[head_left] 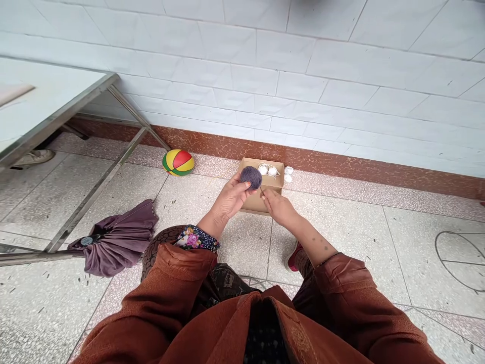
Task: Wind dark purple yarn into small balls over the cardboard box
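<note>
A ball of purple-grey yarn (251,177) rests in my left hand (232,196), thumb on its near side and fingers around it. Close by on the right, my right hand (278,206) has its fingers pinched on what looks like a short strand of yarn by the ball. Beneath both hands an open cardboard box (256,203) stands on the floor, partly hidden by them. Small white balls of yarn (272,171) lie in its far part. More white balls (288,175) sit on the floor against its right side.
A multicoloured ball (178,162) lies by the wall, left of the box. A metal-framed table (91,96) stands at left, with a purple folded cloth item (117,237) by its leg. At far right is a thin wire ring (460,260). A shoe (36,157) shows under the table.
</note>
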Available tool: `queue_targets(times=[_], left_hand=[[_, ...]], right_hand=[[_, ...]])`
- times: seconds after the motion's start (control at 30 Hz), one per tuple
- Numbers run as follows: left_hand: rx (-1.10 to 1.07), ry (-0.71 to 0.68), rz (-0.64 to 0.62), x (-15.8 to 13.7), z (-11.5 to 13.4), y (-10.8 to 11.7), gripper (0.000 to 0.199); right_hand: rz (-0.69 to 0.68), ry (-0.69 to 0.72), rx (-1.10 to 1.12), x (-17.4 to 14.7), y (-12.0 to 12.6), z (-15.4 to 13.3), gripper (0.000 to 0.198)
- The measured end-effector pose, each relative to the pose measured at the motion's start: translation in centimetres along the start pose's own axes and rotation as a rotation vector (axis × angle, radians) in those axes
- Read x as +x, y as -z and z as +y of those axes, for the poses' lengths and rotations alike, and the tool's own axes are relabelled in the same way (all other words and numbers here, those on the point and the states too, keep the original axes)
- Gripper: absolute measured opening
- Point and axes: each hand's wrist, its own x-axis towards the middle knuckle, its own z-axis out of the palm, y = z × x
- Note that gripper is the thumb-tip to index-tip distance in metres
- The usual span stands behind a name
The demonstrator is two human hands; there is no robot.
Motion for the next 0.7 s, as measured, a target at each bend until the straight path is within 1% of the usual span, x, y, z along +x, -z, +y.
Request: queue_targets(times=[0.07,0.1,0.17,0.23,0.3,0.4,0.5,0.6,0.67,0.7], left_hand=[[0.09,-0.041,0.111,0.5,-0.2,0.6,0.052],[0.136,-0.054,0.159,0.7,-0.4,0.9,0.053],[0.228,-0.074,0.228,1.1,-0.8,1.3,0.053],[0.321,-0.088,0.261,1.3,-1.1,1.5,0.055],[0.404,-0.094,0.252,1.3,-1.3,1.4,0.057],[0.501,-0.065,0.155,1.0,-1.5,1.1,0.057],[0.577,0.005,-0.009,0.5,-2.0,0.8,0.057],[0.577,0.082,-0.202,0.0,-2.3,0.5,0.062],[0.497,0.119,-0.308,-0.3,-2.3,0.3,0.074],[0.439,0.126,-0.339,-0.5,-2.2,0.2,0.08]], right_hand=[[-0.113,0.079,-0.078,-0.3,0.0,-0.1,0.017],[-0.151,0.132,-0.077,-0.4,0.2,-0.2,0.018],[-0.181,0.254,0.022,-0.6,0.7,-0.6,0.022],[-0.144,0.347,0.205,-0.8,1.6,-1.2,0.027],[-0.06,0.359,0.392,-1.0,2.7,-1.7,0.032],[0.096,0.262,0.586,-1.0,4.2,-2.0,0.036],[0.228,0.17,0.69,-0.4,5.1,-1.3,0.038],[0.343,0.077,0.692,0.4,5.0,0.1,0.037],[0.393,0.013,0.631,1.0,4.5,0.9,0.036],[0.399,-0.014,0.592,1.2,4.2,1.2,0.035]])
